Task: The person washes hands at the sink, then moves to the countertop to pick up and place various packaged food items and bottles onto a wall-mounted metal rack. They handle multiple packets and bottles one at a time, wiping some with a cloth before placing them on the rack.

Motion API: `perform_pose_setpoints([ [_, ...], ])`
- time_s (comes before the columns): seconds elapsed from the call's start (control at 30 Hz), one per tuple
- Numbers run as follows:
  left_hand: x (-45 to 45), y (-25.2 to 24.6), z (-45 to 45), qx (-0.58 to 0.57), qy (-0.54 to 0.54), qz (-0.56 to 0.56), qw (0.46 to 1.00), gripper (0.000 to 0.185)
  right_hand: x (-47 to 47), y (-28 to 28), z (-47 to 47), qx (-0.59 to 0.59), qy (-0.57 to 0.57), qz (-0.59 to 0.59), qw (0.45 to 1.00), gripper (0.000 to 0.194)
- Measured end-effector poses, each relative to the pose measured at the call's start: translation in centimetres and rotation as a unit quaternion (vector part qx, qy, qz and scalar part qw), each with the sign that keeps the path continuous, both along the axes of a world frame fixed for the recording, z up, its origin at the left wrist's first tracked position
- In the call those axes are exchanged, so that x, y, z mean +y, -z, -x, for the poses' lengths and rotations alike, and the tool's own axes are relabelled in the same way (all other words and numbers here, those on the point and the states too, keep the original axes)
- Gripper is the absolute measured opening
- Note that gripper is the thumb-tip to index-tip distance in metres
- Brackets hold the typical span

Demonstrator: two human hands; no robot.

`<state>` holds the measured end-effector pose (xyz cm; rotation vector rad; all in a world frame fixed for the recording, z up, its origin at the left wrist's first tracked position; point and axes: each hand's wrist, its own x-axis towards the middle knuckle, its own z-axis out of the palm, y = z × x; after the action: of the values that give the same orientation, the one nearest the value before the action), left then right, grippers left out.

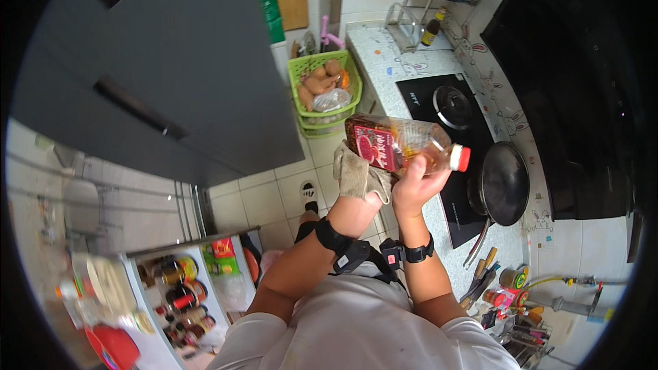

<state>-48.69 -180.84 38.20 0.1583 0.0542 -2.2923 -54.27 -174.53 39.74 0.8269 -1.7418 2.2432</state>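
A clear plastic bottle [406,139] with a red cap, a red label and reddish-brown contents lies tilted across both my hands in front of me. My right hand [419,185] grips it near the neck, thumb on its side. Under the label end is my left hand [362,185], wrapped in or holding a beige cloth [354,167] that presses against the bottle and hides the fingers. To the right, a black wok [504,185] rests on the lower burner of the black gas hob [419,100], its handle pointing down and left.
Beyond the bottle, a green plastic basket [354,69] holds root vegetables. A grey cabinet or refrigerator door [195,61] fills the upper left. Condiment bottles [185,293] fill shelves at lower left. Knives [480,277] and jars crowd the counter's lower right; a metal rack [406,31] stands at its far end.
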Motion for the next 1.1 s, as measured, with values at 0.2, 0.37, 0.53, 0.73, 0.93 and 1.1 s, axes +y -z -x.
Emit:
perform_pose_setpoints([
  [0.2, -9.2, -1.4, 6.8, 0.005, 0.140, 0.026, 0.990, 0.057, -7.4, -1.5, 6.8, 0.086, -0.023, -0.160, 0.983, 0.050],
  [0.37, -20.1, -0.2, 12.6, -0.106, 0.171, -0.063, 0.978, 0.060, -11.0, -2.6, 8.4, 0.071, 0.028, -0.144, 0.987, 0.047],
  [0.53, -25.7, -0.7, 15.1, -0.270, 0.175, 0.275, 0.906, 0.045, -12.9, -3.5, 11.0, -0.127, 0.016, -0.208, 0.970, 0.037],
  [0.73, -30.0, 1.1, 20.4, -0.123, 0.222, 0.120, 0.960, 0.039, -17.8, -3.7, 17.0, -0.206, -0.025, -0.122, 0.971, 0.038],
  [0.93, -31.0, 3.5, 26.4, -0.050, 0.236, 0.063, 0.968, 0.055, -21.5, -3.8, 26.3, -0.255, -0.080, -0.111, 0.957, 0.039],
  [1.1, -31.1, 6.7, 32.8, -0.132, 0.291, -0.080, 0.944, 0.045, -22.7, -3.1, 32.6, -0.254, -0.103, -0.142, 0.951, 0.036],
])
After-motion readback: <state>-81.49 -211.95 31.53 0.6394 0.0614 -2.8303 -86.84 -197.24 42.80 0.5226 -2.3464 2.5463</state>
